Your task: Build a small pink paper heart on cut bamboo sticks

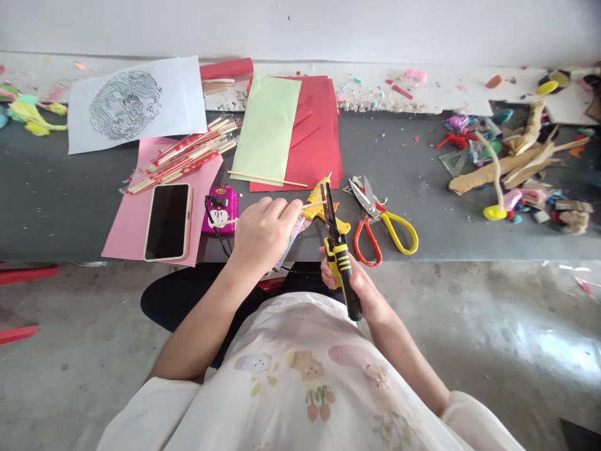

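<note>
My left hand (263,235) is closed around a thin wooden chopstick (313,205), which sticks out on both sides of the fist. In my right hand (369,291) is a pair of pliers (342,260) with black and yellow handles, jaws pointing away from me. The chopstick's right end meets the jaws; whether they are clamped on it I cannot tell. Just behind lies a yellow glue gun (313,199), partly covered by the pliers and the hand. Another chopstick (267,179) rests across the lower edge of the green paper (267,128).
Scissors (370,207) with red and yellow handles lie right of the pliers. To the left are a phone (168,222), a magenta box (229,200) and wrapped chopsticks (183,153). Red sheets (319,138) and a dragon drawing (136,103) lie behind. Craft scraps (521,163) pile up far right.
</note>
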A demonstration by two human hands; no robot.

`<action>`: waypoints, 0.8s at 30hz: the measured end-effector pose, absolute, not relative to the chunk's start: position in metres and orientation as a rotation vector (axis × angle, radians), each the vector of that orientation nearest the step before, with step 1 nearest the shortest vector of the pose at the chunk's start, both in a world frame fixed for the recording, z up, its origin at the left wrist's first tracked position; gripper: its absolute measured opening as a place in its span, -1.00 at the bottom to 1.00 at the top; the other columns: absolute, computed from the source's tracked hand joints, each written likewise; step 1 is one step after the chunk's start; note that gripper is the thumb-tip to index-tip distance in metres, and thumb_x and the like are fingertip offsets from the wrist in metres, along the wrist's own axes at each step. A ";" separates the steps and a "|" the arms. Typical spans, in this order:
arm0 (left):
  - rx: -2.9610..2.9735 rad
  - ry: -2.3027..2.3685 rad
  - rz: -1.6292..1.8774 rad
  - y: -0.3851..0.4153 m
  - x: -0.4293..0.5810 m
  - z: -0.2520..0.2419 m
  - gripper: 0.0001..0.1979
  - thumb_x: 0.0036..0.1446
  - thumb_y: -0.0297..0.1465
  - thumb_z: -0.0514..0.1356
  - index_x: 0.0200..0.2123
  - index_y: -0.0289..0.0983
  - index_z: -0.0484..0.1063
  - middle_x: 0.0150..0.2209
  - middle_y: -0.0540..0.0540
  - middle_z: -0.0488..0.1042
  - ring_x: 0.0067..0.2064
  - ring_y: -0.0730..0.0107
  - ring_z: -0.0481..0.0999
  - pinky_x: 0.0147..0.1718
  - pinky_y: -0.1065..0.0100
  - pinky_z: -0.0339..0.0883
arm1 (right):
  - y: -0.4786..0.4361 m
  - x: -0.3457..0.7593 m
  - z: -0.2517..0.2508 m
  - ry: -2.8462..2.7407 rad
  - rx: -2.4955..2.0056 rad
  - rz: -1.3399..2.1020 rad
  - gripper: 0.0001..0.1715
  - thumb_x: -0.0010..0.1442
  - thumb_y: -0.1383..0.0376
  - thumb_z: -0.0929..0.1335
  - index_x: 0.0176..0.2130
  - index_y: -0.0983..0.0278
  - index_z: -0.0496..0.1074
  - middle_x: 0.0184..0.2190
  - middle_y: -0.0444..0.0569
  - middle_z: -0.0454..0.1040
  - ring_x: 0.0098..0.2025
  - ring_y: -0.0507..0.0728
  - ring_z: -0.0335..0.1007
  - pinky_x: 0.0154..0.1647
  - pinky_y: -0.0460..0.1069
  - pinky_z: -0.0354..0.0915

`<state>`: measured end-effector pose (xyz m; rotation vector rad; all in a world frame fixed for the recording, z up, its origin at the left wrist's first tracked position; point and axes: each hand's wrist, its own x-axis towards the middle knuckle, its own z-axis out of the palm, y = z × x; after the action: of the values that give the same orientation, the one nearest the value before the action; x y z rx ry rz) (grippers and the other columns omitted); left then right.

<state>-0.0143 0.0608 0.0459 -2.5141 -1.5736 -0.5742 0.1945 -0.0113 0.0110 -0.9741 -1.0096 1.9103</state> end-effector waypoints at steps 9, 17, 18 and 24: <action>-2.498 -1.634 -0.848 0.056 -0.010 0.055 -0.71 0.37 -0.33 -0.03 -0.03 -0.31 0.40 -0.14 -0.21 0.51 -0.05 0.18 0.45 -0.01 0.18 0.24 | -0.010 0.184 0.007 -0.948 -1.204 1.735 -0.58 0.29 0.06 0.29 0.09 0.13 0.29 -0.35 -0.15 0.26 -0.38 0.05 0.15 -0.37 -0.03 0.16; -3.307 -2.359 -0.730 0.010 0.020 0.049 -0.49 0.37 -0.08 -0.14 -0.52 -0.23 0.25 -0.56 0.03 0.30 -0.48 0.44 0.31 -0.43 0.38 0.12 | 0.003 0.172 0.004 -0.953 -1.527 1.436 -0.72 0.23 0.13 0.32 -0.08 0.17 0.33 -0.36 -0.16 0.32 -0.34 0.06 0.21 -0.31 -0.03 0.22; -3.371 -2.435 -0.725 0.007 0.022 0.048 -0.48 0.36 -0.05 -0.13 -0.53 -0.24 0.22 -0.57 0.05 0.26 -0.50 0.46 0.27 -0.46 0.39 0.08 | 0.003 0.171 0.003 -0.944 -1.547 1.438 -0.72 0.22 0.13 0.32 -0.09 0.17 0.34 -0.37 -0.17 0.32 -0.35 0.05 0.21 -0.32 -0.03 0.21; -3.376 -2.755 -1.008 0.001 0.030 0.042 -0.60 0.24 -0.07 0.10 -0.48 -0.25 0.23 -0.52 0.06 0.28 -0.46 0.50 0.24 -0.49 0.41 0.02 | 0.005 0.171 0.000 -0.931 -1.575 1.536 -0.75 0.19 0.15 0.33 -0.12 0.17 0.34 -0.45 -0.20 0.27 -0.43 0.02 0.16 -0.44 -0.06 0.14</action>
<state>0.0301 0.0010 0.0424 -3.3755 -2.7552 -1.0077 0.1710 0.0047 0.0004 -1.5750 -0.9314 1.5355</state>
